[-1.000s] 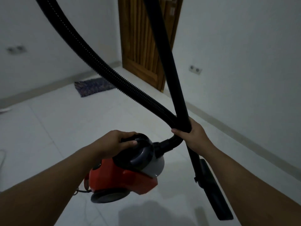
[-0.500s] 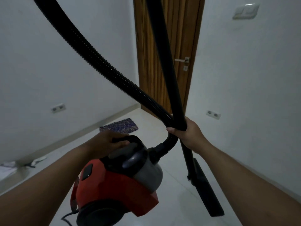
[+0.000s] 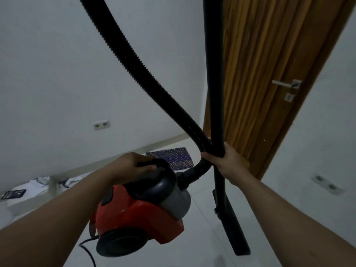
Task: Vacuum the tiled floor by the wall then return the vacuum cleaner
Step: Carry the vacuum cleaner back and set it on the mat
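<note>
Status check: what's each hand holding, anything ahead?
Left hand grips vacuum cleaner handle, carried. Right hand clamps hose and wand. Closed door ahead.

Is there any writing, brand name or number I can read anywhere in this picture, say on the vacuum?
None can be read.
Red vacuum cleaner: no brand or label shows on the side in view.
Dark flat object on the floor at left: light marks, too small and blurred to read.

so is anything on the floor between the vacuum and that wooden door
Only the small patterned mat, lying on the tiled floor near the door. The vacuum cleaner is carried by the left hand; the right hand holds hose and wand together. The door looks shut.
</note>
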